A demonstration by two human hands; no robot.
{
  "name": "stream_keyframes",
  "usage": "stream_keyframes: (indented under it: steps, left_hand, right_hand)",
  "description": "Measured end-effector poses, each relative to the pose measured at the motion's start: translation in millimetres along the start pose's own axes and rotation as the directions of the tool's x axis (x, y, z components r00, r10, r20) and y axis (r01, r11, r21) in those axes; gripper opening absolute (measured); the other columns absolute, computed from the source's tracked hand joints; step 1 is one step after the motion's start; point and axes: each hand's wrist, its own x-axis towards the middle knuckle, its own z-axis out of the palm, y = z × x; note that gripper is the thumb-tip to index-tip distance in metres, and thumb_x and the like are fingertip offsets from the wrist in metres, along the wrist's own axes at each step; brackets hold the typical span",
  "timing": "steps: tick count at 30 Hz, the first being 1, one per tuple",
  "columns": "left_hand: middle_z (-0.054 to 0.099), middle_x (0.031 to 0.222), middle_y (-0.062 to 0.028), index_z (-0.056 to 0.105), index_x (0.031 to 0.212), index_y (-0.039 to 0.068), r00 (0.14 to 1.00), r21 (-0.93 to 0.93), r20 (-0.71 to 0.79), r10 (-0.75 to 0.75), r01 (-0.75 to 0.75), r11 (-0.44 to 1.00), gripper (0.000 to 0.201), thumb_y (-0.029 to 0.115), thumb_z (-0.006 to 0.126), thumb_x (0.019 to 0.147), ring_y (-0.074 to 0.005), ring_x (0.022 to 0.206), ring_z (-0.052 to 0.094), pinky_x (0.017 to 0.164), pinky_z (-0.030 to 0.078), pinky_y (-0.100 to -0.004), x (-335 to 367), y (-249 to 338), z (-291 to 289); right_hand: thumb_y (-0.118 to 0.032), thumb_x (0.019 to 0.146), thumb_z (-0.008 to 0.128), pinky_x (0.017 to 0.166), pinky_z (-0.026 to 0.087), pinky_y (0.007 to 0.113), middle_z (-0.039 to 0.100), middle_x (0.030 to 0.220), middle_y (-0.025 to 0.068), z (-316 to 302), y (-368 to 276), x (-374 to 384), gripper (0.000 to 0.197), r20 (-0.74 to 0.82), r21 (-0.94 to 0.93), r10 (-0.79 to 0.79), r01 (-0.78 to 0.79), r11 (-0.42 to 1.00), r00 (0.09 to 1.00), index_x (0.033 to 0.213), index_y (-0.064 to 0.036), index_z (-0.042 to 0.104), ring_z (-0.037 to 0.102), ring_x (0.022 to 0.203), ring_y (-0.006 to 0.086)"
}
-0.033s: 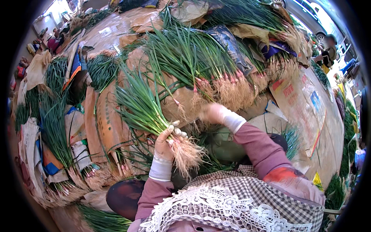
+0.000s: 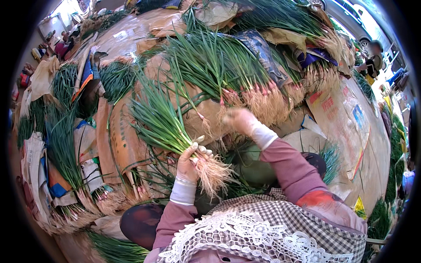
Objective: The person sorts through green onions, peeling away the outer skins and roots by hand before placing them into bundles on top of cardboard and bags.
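My left hand (image 2: 188, 163) is wrapped round a bunch of spring onions (image 2: 173, 131). It grips them low on the white stems, just above the pale, tangled roots, and the long green leaves fan up and to the left. My right hand (image 2: 242, 121) reaches to the roots at the lower edge of a larger pile of spring onions (image 2: 206, 63). Its fingertips are blurred among those roots, so whether they hold a stem is unclear. Between my hands, a single spring onion (image 2: 202, 117) lies apart on brown sacking.
More spring onions (image 2: 61, 144) lie in rows at the left, with sacks (image 2: 120, 136) among them. A patterned sack (image 2: 258, 50) lies across the far pile. Flattened brown sacking (image 2: 342, 118) covers the right side. Another person (image 2: 374, 59) is at the far right, near a parked vehicle (image 2: 351, 19).
My right hand has moved slightly up and left, toward the roots of the pile. My left hand keeps its bunch in nearly the same place.
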Motion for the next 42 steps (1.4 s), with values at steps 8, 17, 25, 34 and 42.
stream_keyframes:
  steps: [8, 17, 25, 34, 42]
  left_hand:
    - [0.056, 0.073, -0.0102, 0.050, 0.094, -0.006, 0.992, 0.017, 0.123, -0.033, 0.031, 0.999, 0.024, 0.011, 0.048, 0.077, -0.0235, 0.072, 0.055, 0.070, 0.045, -0.0362, 0.1, -4.8, -4.2]
    - [0.058, 0.071, -0.0127, 0.050, 0.099, -0.005, 0.988, 0.309, -0.146, 0.054, -0.006, 0.951, 0.025, 0.010, 0.050, 0.079, -0.0163, 0.052, 0.055, 0.046, 0.045, -0.0223, 13.1, -27.2, -23.8]
    - [0.057, 0.079, -0.0118, 0.054, 0.085, -0.004, 0.985, 0.414, -0.172, 0.011, 0.062, 0.908, 0.019, 0.013, 0.051, 0.078, -0.0205, 0.072, 0.056, 0.063, 0.046, -0.0312, 0.6, -28.8, -11.8]
    - [0.049, 0.075, -0.0083, 0.050, 0.076, 0.002, 0.988, -0.124, 0.154, -0.013, 0.033, 0.992, 0.017, 0.018, 0.048, 0.080, -0.0210, 0.075, 0.049, 0.072, 0.042, -0.0360, -12.1, -21.3, -0.7]
    - [0.054, 0.069, -0.0095, 0.052, 0.087, -0.002, 0.999, 0.083, 0.022, -0.039, 0.037, 0.996, 0.015, 0.011, 0.049, 0.079, -0.0215, 0.062, 0.054, 0.061, 0.045, -0.0327, -14.9, -17.2, 2.2]
  right_hand:
    - [-0.035, 0.078, 0.050, 0.073, 0.042, 0.032, 0.057, 0.090, 0.0138, 6.6, 0.2, 48.4, 0.031, 0.188, 0.042, 0.140, -0.151, 0.988, 0.972, 0.092, -0.0074, 0.054, 0.055, 0.080, 0.0248]
    - [-0.028, 0.073, 0.057, 0.058, 0.040, 0.023, 0.054, 0.070, 0.0034, 25.7, 3.4, -30.5, 0.027, 0.570, 0.465, -0.184, -0.129, 0.876, 0.801, 0.090, -0.0066, 0.053, 0.049, 0.063, 0.0116]
    - [-0.030, 0.083, 0.045, 0.041, 0.033, 0.021, 0.043, 0.052, -0.0008, 44.1, -34.7, -30.0, 0.027, 0.474, 0.831, 0.134, -0.492, 0.257, 0.870, 0.075, -0.0051, 0.053, 0.039, 0.043, 0.0091]
    - [-0.031, 0.087, 0.034, 0.039, 0.027, 0.018, 0.036, 0.052, -0.0047, 51.4, -20.9, -34.8, 0.035, 0.454, 0.882, -0.007, -0.449, 0.145, 0.891, 0.098, -0.0021, 0.049, 0.034, 0.043, 0.0068]
    - [-0.029, 0.085, 0.041, 0.036, 0.026, 0.021, 0.031, 0.048, -0.0059, 36.9, -61.2, -12.4, 0.026, 0.531, 0.712, -0.358, -0.633, -0.303, 0.768, 0.076, -0.0059, 0.047, 0.031, 0.040, 0.0057]
